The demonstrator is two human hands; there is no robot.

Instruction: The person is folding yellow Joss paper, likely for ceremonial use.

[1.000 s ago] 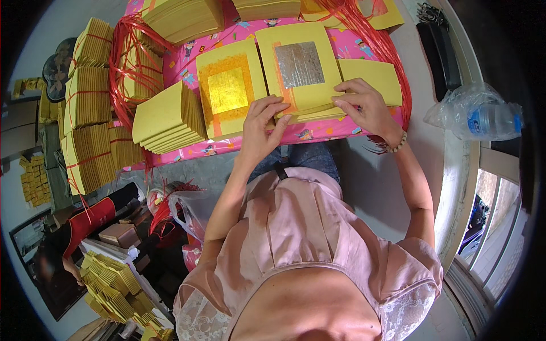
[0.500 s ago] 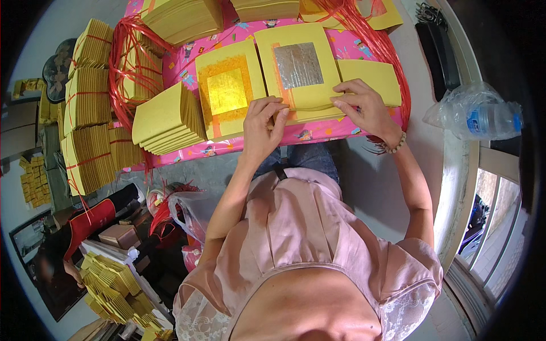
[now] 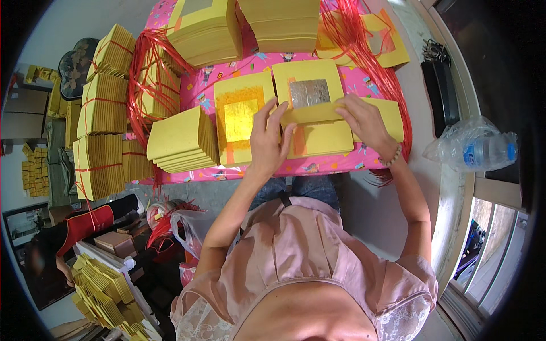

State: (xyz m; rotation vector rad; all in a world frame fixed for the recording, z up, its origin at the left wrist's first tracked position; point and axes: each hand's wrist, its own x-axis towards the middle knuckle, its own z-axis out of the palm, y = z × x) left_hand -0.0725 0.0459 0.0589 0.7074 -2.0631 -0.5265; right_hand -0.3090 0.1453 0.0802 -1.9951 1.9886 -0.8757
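Head view — I see R hand (image 3: 364, 120) pinching folded flap (image 3: 314, 115) of foil-patched yellow sheet (image 3: 310, 91) on pink counter (image 3: 193, 85); L hand (image 3: 267, 139) at flap's left end, can't tell if gripping — uneven pull cd skew crease.

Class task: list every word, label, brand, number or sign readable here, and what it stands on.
Bottle's blue label: print too small to read.
Pink tablecloth: tiny printed marks, too small to read reliably.
Yellow paper with silver square: no lettering I can make out.
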